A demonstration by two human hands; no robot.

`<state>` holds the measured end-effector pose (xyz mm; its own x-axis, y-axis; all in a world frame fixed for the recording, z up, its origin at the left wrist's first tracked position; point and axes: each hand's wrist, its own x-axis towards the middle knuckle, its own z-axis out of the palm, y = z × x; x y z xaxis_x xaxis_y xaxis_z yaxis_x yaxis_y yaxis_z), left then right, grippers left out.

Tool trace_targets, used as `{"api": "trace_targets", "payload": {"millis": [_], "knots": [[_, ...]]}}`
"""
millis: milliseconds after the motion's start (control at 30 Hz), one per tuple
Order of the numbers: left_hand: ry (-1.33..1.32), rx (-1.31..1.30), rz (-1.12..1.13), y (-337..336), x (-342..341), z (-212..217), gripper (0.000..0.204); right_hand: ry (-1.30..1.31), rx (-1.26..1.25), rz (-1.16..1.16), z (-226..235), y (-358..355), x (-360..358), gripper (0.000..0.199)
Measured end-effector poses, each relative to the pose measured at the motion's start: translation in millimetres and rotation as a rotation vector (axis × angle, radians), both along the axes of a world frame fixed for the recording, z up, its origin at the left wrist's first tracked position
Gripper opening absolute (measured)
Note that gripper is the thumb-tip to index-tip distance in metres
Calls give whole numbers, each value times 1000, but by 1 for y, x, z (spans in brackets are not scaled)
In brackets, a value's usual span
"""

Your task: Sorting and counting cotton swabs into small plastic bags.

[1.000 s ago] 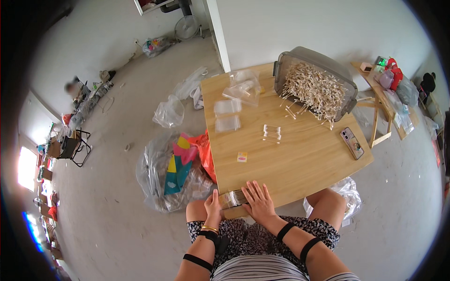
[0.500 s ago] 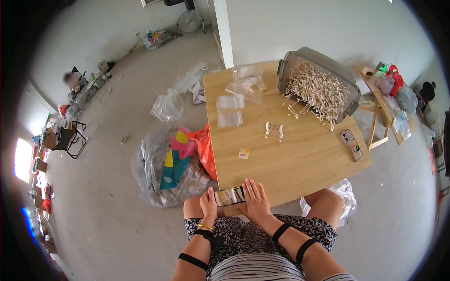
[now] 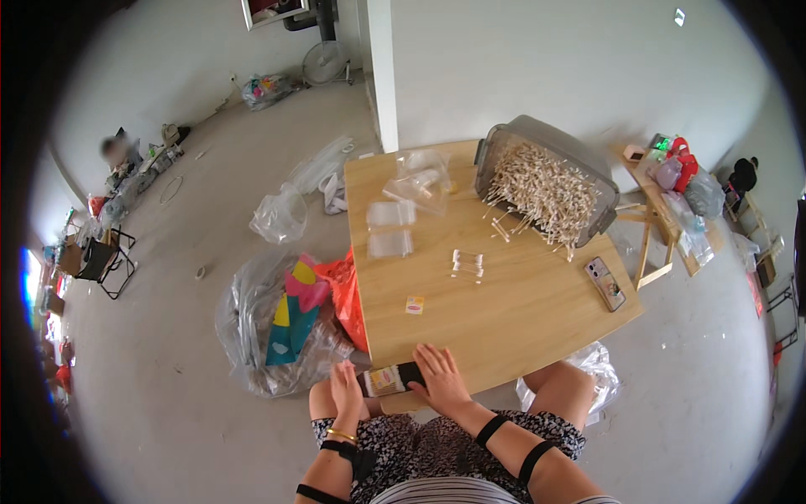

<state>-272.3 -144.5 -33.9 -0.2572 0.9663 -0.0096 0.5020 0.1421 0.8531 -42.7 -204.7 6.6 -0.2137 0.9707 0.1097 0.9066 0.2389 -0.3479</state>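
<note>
A small clear pack of cotton swabs [image 3: 385,381] with a yellow-and-white card lies at the table's near left edge, on a dark strip [image 3: 411,375]. My left hand [image 3: 345,390] is closed at the pack's left end, fingers pressed together and pointing up. Flat over the strip's right end rests my right hand [image 3: 442,376], its fingers stretched out. Farther up the table are a small yellow-and-white card [image 3: 415,305] and a short row of loose cotton swabs [image 3: 468,263]. A tipped grey bin [image 3: 606,186] spills a heap of cotton swabs [image 3: 546,189] at the far right.
Clear plastic bags [image 3: 390,244] lie at the wooden table's [image 3: 504,323] far left. A phone [image 3: 604,284] is near its right edge. On the floor to the left are a red bag [image 3: 344,294] and a large clear sack [image 3: 252,328]. A side table [image 3: 684,244] stands at right.
The view has shifted, so the table sits lower and more left. My left fingers have straightened upward at the pack's end. More of the dark strip shows beside my right hand.
</note>
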Motion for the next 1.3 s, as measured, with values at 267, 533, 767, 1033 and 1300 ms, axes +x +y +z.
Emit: {"api": "trace_targets", "payload": {"millis": [267, 533, 767, 1033, 1300], "knots": [[242, 343, -560, -7, 103, 67, 31, 316, 115, -510, 4, 65, 100, 48], [457, 362, -827, -12, 162, 45, 39, 455, 171, -761, -12, 142, 156, 36], [441, 327, -812, -11, 160, 45, 36, 364, 246, -818, -11, 192, 154, 28], [407, 321, -807, -10, 160, 46, 36, 237, 261, -973, -7, 209, 139, 8], [415, 347, -797, -10, 162, 44, 35, 186, 301, -791, -15, 185, 142, 5]]}}
